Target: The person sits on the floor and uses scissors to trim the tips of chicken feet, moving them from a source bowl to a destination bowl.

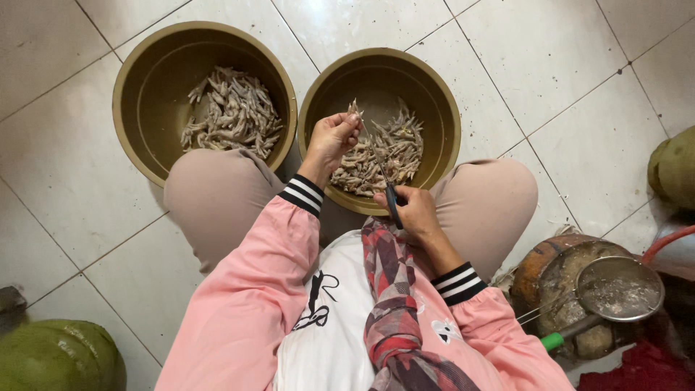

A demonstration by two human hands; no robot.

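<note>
My left hand [331, 137] is raised over the right-hand olive basin [441, 108] and pinches a single chicken foot [354, 110] by its end. My right hand [414, 208] grips the dark handle of a pair of scissors [386, 185], whose blades point up toward that foot. A heap of pale chicken feet [387, 156] lies in this basin. The left-hand olive basin [145, 94] holds another pile of chicken feet [232, 112]. Both basins stand on the white tiled floor just beyond my knees.
A metal strainer with a green handle [619, 289] rests on a rusty round pot [550, 271] at the right. Green gas cylinders stand at bottom left [58, 358] and at the right edge [677, 166]. A red hose [666, 242] curves past the right edge.
</note>
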